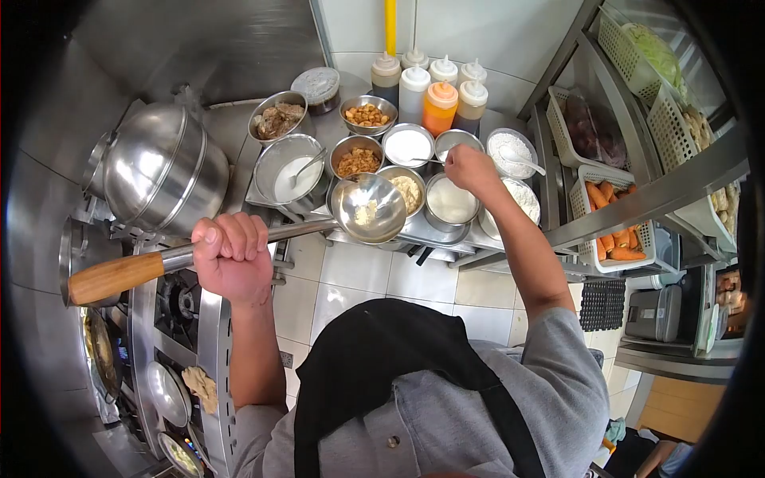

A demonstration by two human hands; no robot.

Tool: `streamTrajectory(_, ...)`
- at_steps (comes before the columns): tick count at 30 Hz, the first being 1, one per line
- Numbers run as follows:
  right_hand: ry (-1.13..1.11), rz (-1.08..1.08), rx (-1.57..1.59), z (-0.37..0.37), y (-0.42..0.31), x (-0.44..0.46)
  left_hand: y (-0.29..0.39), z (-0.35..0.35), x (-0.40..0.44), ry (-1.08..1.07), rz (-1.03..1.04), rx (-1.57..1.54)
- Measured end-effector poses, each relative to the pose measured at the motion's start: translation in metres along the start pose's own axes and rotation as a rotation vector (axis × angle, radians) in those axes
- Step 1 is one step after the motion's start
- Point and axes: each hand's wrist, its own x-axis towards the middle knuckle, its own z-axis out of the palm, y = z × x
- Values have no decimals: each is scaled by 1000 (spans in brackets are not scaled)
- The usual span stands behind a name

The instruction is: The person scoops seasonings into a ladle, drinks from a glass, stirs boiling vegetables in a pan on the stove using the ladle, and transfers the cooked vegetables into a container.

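My left hand (231,251) is wrapped round the metal shaft of a large ladle (370,227) with a wooden end grip. A small heap of pale powder lies in the ladle's bowl, held level beside the steel containers. Over the containers, my right hand (470,167) is closed on the handle of a thin spoon (430,161), which points left towards a bowl of white granules (408,146). Below that hand is a steel container of off-white powder (452,199). A container of pale yellow powder (406,193) sits next to the ladle's bowl.
Several squeeze bottles (440,107) stand against the wall. Further containers hold brown crumbs (358,162) and white powder (511,151). Shelves on the right carry baskets of carrots (617,239) and other vegetables. A large steel pot (167,163) and gas burners (179,303) are on the left.
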Motion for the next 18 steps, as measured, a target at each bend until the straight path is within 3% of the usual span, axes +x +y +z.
streamTrajectory(13,14,-25,5,-31,-6,-25,-19,9,7,56,-1,-6)
streamTrajectory(18,178,-144,33,-37,-16,-53,-28,12,10,66,-16,-13)
